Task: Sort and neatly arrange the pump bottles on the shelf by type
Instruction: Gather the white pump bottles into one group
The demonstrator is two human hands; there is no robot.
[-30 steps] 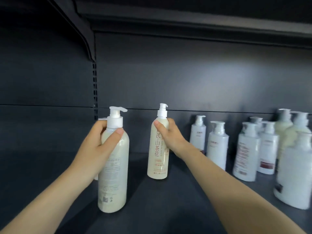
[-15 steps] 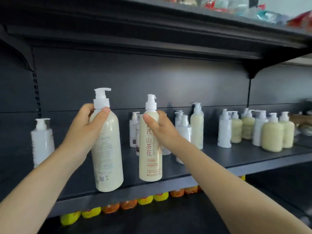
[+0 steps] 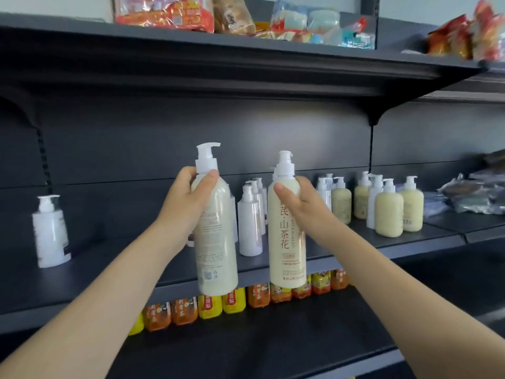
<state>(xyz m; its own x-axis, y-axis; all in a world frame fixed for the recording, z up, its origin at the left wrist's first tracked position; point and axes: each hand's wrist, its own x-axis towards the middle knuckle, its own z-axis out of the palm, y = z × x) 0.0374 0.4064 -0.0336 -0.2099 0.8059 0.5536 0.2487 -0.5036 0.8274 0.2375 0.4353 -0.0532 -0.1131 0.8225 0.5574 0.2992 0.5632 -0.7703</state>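
both hands up before shelf [image 3: 114,258] | left hand [image 3: 188,199] fingers [image 3: 209,178] curled round back-label pump bottle [image 3: 216,242] shoulder | right hand [image 3: 299,205] likewise grips camellia-label pump bottle [image 3: 287,242] | upright, side by side: likely type comparison

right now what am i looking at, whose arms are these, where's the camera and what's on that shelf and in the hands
No machine here: these are a person's two bare arms, seen from a wide-angle camera worn on the head, looking forward and down. The left hand grips a tall cream pump bottle near its shoulder, its back label facing us. The right hand grips a matching tall bottle, with its front label showing reddish characters. Both are held up in front of the dark shelf, not standing on it. On the shelf stand white pump bottles behind the hands, a lone white bottle far left, and squat yellowish pump bottles to the right. Below sit orange and yellow drink bottles; above lie snack packets.
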